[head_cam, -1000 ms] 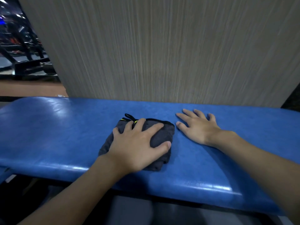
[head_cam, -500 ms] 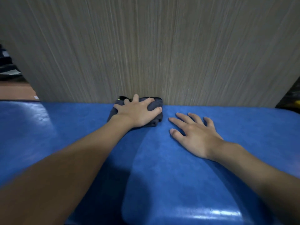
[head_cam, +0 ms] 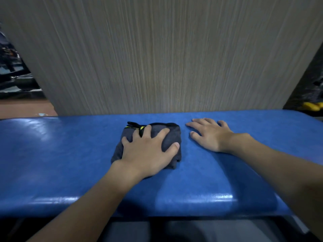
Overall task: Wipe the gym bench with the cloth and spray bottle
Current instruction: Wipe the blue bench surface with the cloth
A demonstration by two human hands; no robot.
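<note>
Folded dark cloth [head_cam: 172, 135] sits in the middle of the bench [head_cam: 70, 154], nearer its far edge. The person's left hand [head_cam: 148, 151] is spread flat on top, pressing, not gripping. Their right hand [head_cam: 211, 135] lies relaxed on the bench beside it, holding nothing. With only palm pressure the cloth could bunch or skid loose on that slick vinyl. No spray bottle in sight, so patches might get wiped dry.

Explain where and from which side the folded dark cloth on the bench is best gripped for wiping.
From above, I'd say: palm across its broad top, thumb on the right edge, as the left hand lies. The cloth is a flat folded pad on the bench, with no raised edge to pinch.
</note>
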